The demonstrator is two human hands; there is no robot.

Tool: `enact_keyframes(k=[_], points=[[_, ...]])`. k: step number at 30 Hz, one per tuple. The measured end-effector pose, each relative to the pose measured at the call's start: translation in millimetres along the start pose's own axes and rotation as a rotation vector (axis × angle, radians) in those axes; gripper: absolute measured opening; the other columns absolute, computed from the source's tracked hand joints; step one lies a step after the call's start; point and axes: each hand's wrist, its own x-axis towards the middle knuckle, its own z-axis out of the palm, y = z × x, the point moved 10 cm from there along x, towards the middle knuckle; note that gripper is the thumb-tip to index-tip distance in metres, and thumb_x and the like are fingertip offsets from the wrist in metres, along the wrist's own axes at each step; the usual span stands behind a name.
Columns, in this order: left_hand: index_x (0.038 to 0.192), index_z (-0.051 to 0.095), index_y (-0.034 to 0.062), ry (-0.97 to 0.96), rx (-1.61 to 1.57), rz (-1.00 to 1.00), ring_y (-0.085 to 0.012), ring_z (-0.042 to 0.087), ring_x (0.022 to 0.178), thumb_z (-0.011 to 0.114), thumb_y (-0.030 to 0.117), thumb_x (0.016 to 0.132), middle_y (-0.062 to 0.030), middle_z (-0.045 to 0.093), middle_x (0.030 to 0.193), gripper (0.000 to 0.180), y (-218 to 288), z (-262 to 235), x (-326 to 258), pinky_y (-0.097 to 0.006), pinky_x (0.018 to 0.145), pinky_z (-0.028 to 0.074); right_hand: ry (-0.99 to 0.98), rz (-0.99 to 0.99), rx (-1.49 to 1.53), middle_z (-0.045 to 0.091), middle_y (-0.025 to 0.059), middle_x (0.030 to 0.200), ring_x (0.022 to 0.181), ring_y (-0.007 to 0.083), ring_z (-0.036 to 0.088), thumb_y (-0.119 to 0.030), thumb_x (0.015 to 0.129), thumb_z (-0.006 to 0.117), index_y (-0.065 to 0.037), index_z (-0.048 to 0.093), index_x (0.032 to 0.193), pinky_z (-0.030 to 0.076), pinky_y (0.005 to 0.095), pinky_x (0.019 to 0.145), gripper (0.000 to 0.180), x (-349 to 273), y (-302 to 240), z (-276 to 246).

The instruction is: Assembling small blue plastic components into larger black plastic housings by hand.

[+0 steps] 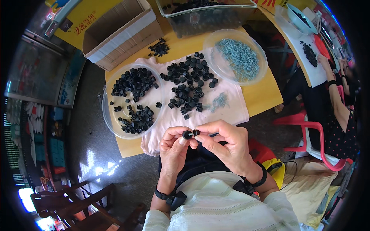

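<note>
Just past the table's near edge, my left hand (174, 144) pinches a round black plastic cap (187, 134) between thumb and fingers. My right hand (227, 142) grips a smaller black piece (197, 132) close against it. A short silvery screw shaft (191, 134) shows between the two. Ahead on a pale pink cloth (227, 111) lie many loose black caps (189, 96). To their left, a round clear tray (110, 123) bears two heaps of small black parts (133, 82). At the far right of the cloth, a round clear lid-like tray (213, 61) carries a pile of silvery screws (239, 57).
A cardboard box (119, 36) and a clear plastic bin (204, 23) of black parts stand at the back of the yellow table (266, 96). A small black heap (160, 48) lies beside the box. On the right, another person sits on a red chair (304, 127) at a second table (308, 71).
</note>
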Motion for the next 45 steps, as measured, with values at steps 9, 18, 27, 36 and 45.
enact_keyframes(k=[9,18,27,36,45], points=[[0.107,0.056,-0.0021,0.005,0.058,0.046,-0.0193,0.065,0.079,0.064,0.006,0.088,-0.0143,0.064,0.099,0.022,4.0,-3.1,1.9,-0.031,0.074,0.056,0.017,-0.049,-0.076,0.066,0.0106,0.086,0.079,0.0146,0.068,0.0,0.085,0.065,0.003,0.063,0.101,0.058,0.0264,0.065,0.016,3.3,-0.2,2.9],[0.107,0.056,-0.0027,-0.007,0.144,0.107,-0.0197,0.065,0.083,0.064,0.0,0.086,-0.0157,0.063,0.102,0.022,10.0,4.0,4.3,-0.031,0.075,0.056,0.109,-0.189,-0.26,0.067,0.0104,0.088,0.068,0.0183,0.065,0.0,0.076,0.073,-0.001,0.064,0.095,0.053,0.0281,0.057,0.021,0.5,-3.6,-1.2],[0.106,0.057,-0.0038,-0.034,0.277,0.187,-0.0207,0.066,0.088,0.062,-0.005,0.086,-0.0171,0.061,0.106,0.021,13.5,10.0,2.5,-0.031,0.079,0.057,0.128,-0.352,-0.408,0.068,0.012,0.094,0.077,0.0232,0.066,0.004,0.075,0.072,0.001,0.064,0.104,0.054,0.0301,0.065,0.03,-8.5,-19.3,-2.5],[0.109,0.057,-0.0054,-0.09,0.379,0.217,-0.0224,0.066,0.09,0.06,-0.008,0.086,-0.0176,0.06,0.108,0.023,18.3,21.4,-1.2,-0.032,0.081,0.057,0.091,-0.427,-0.497,0.066,0.014,0.099,0.082,0.0252,0.066,0.007,0.076,0.068,0.003,0.063,0.108,0.055,0.0305,0.07,0.033,-15.4,-22.0,-1.7],[0.111,0.057,-0.0064,-0.123,0.447,0.199,-0.0221,0.065,0.092,0.06,-0.007,0.087,-0.0163,0.059,0.108,0.024,16.0,29.4,-1.6,-0.032,0.083,0.056,0.125,-0.22,-0.361,0.065,0.0126,0.092,0.076,0.0215,0.066,0.006,0.081,0.066,0.002,0.062,0.105,0.055,0.0286,0.065,0.025,-15.7,-0.6,-8.4]])
